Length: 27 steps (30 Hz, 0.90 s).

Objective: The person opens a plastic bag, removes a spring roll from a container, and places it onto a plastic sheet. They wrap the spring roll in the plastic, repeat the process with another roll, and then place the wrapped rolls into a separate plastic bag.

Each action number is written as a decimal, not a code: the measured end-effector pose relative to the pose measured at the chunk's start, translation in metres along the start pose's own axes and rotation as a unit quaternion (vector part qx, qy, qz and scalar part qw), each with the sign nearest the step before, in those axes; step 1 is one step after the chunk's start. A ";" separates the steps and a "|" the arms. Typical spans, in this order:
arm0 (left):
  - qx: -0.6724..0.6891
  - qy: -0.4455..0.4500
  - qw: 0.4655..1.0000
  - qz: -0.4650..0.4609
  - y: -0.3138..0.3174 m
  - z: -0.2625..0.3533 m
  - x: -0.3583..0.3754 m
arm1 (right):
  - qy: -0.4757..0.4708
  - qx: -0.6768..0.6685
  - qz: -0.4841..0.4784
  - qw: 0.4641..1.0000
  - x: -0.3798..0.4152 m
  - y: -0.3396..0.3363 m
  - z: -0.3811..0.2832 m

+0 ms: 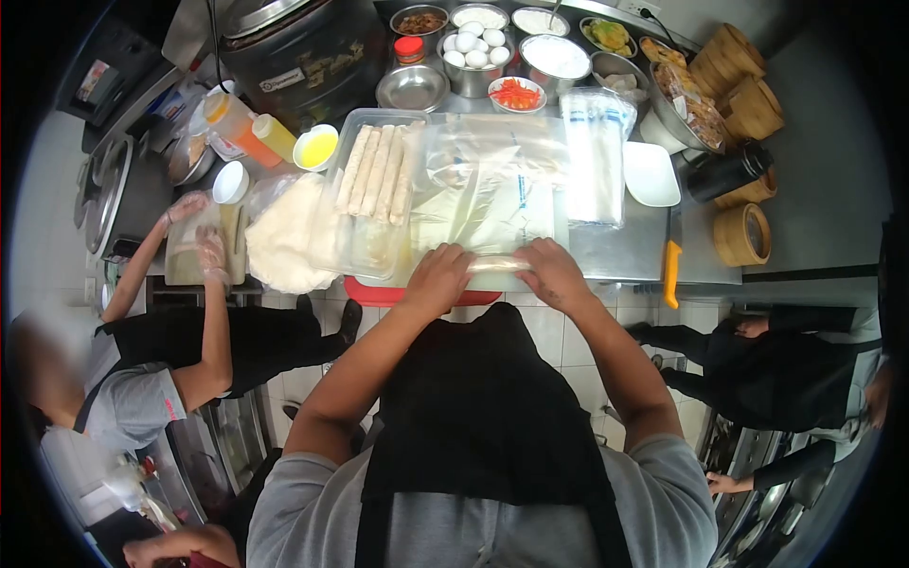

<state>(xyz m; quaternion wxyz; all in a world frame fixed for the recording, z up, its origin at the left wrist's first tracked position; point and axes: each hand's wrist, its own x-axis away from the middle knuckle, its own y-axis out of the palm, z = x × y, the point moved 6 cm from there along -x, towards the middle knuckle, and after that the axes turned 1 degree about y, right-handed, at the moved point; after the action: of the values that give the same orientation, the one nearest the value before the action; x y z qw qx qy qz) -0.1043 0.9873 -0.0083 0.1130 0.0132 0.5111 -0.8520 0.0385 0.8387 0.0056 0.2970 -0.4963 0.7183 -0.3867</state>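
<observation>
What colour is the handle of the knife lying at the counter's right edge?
Yellow-orange; the knife handle shows clearly in the head view, right of the hands.

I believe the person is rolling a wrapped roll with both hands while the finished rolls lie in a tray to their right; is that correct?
Not quite: the head view shows the tray of finished rolls to the person's left, not right. Both the left hand and the right hand do rest on the wrapped roll.

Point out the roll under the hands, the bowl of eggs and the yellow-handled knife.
roll (495, 264), head view, its middle between the hands
bowl of eggs (471, 82), head view, front wall
yellow-handled knife (671, 275), head view, the handle
</observation>
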 end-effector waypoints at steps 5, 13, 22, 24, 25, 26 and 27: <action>0.005 0.020 0.999 0.027 -0.002 -0.001 0.002 | 0.011 0.023 -0.002 1.000 0.007 -0.004 0.011; -0.017 -0.002 0.999 0.039 -0.010 -0.016 0.017 | 0.012 0.031 0.013 0.999 0.015 -0.009 0.022; -0.062 -0.013 0.997 0.042 -0.025 0.001 0.014 | 0.049 0.059 -0.012 0.997 0.022 -0.030 0.021; -0.069 0.015 0.994 0.089 -0.028 0.012 0.009 | 0.003 0.076 0.052 0.996 0.020 -0.035 0.003; -0.044 0.023 0.998 0.039 -0.020 0.015 0.004 | 0.001 0.076 0.052 0.996 0.018 -0.031 -0.001; -0.018 0.031 0.999 -0.011 -0.012 0.019 0.001 | -0.023 0.064 0.040 0.997 0.015 -0.024 -0.006; -0.018 0.030 0.999 -0.009 -0.009 0.018 0.000 | -0.047 0.053 0.028 0.997 0.013 -0.018 -0.009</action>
<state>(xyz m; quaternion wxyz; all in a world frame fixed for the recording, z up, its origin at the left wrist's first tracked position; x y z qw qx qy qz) -0.1045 0.9753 0.0081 0.0898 0.0321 0.5297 -0.8428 0.0358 0.8248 0.0254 0.3668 -0.4774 0.6955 -0.3921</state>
